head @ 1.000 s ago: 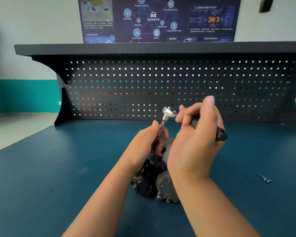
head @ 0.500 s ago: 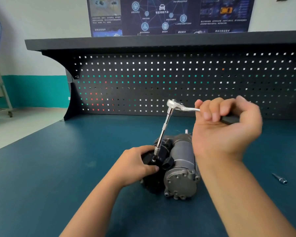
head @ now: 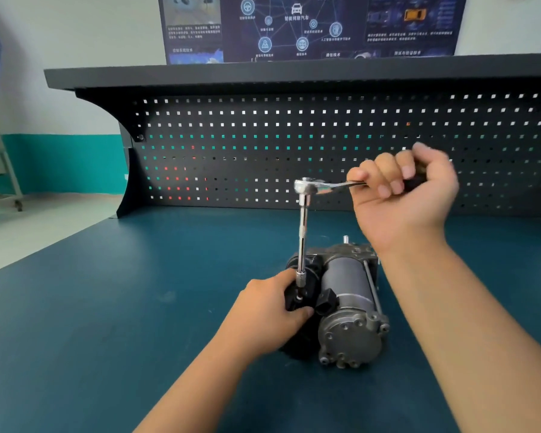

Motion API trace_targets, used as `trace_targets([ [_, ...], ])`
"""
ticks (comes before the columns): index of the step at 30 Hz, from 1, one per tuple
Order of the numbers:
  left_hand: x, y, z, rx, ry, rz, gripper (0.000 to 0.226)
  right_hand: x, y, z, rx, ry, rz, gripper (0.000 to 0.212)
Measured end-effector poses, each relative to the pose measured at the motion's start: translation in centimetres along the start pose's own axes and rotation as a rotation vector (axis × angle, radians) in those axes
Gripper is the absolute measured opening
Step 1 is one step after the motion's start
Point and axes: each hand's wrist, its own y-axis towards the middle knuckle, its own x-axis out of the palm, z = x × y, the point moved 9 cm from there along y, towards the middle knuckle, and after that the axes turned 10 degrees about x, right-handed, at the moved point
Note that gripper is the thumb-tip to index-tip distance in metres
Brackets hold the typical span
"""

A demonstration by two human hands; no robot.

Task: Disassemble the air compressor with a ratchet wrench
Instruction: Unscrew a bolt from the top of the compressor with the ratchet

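A grey and black air compressor [head: 347, 301] lies on the blue bench top [head: 107, 323], its round end cap toward me. A chrome ratchet wrench [head: 310, 187] stands over it on a long extension bar [head: 302, 245] whose tip sits in the compressor's black left part. My right hand [head: 403, 198] grips the wrench's black handle, which points right, above the compressor. My left hand [head: 272, 314] holds the black part of the compressor at the foot of the extension bar.
A dark pegboard back panel [head: 294, 145] with a shelf on top rises behind the bench. A poster [head: 310, 26] hangs on the wall above. The bench's left edge runs diagonally at the left, with the floor and a stand's foot [head: 3, 189] beyond.
My left hand slid down the extension bar onto the compressor. My right hand swung the wrench handle round to the right. The camera has moved closer and tilted slightly.
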Motion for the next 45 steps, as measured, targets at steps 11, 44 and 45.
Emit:
trace_targets([
  [11,0.7,-1.0,2.6,-0.111,0.085,0.077,0.01,6.7,-13.3,1.1,-0.969,-0.945,-0.18,0.031],
  [44,1.9,-0.6,2.5,-0.047,-0.015,0.309,0.018,2.6,-9.4,-4.6,-0.613,-0.476,-0.056,0.035],
  [45,1.9,-0.6,2.5,-0.046,-0.027,0.306,0.022,1.6,-8.2,-5.3,-0.55,-0.385,-0.008,0.037],
])
